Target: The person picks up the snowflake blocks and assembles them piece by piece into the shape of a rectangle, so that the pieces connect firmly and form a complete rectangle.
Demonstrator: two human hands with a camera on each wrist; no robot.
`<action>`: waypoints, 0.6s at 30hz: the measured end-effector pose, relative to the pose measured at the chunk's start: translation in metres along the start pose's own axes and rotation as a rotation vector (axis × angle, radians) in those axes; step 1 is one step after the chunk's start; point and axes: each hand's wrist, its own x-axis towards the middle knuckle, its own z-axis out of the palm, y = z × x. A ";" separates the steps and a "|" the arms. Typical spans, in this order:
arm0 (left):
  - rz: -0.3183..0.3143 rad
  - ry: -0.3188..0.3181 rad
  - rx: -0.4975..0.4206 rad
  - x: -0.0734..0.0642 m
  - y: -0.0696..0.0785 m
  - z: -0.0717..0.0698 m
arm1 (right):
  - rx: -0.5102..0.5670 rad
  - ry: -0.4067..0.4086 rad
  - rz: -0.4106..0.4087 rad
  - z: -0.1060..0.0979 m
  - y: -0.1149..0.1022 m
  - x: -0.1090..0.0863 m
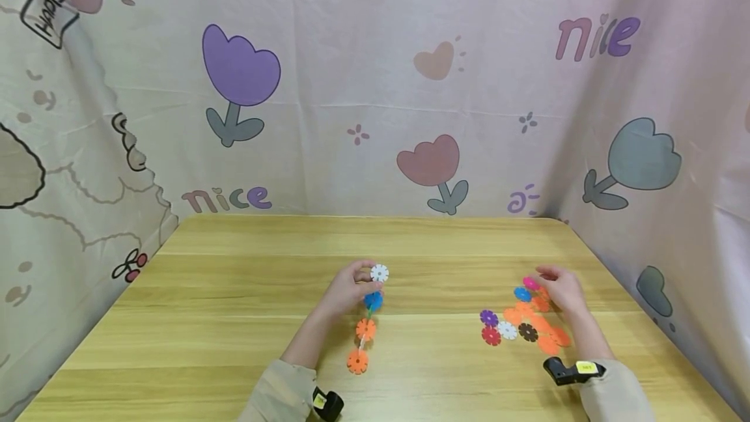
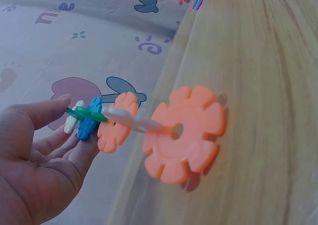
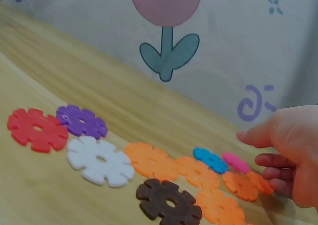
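Note:
My left hand (image 1: 347, 288) pinches the upper end of a chain of slotted plastic discs (image 2: 117, 123) between thumb and fingers. White and blue discs sit by the fingers, a green one links on edge, and two orange discs with a pale linking disc between them hang toward me. My right hand (image 1: 562, 286) hovers at the far end of a group of loose discs, thumb apart from the loosely bent fingers, nothing between them. Nearest to its fingertips are a pink disc (image 3: 236, 162), a blue disc (image 3: 210, 160) and some orange discs (image 3: 240, 186).
At the near left of the loose group lie a purple disc (image 1: 489, 318), a red disc (image 1: 491, 335), a white disc (image 1: 507, 330) and a dark brown disc (image 1: 528, 332). All rest on a wooden table (image 1: 234, 337). A printed curtain (image 1: 340, 57) hangs behind and at the sides.

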 end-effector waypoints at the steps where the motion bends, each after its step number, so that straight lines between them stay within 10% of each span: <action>1: 0.000 -0.002 0.001 0.000 0.000 0.000 | -0.008 -0.012 -0.002 0.000 0.002 0.001; 18: 0.019 -0.027 -0.010 -0.003 0.002 -0.001 | -0.203 -0.068 0.003 0.002 0.001 0.008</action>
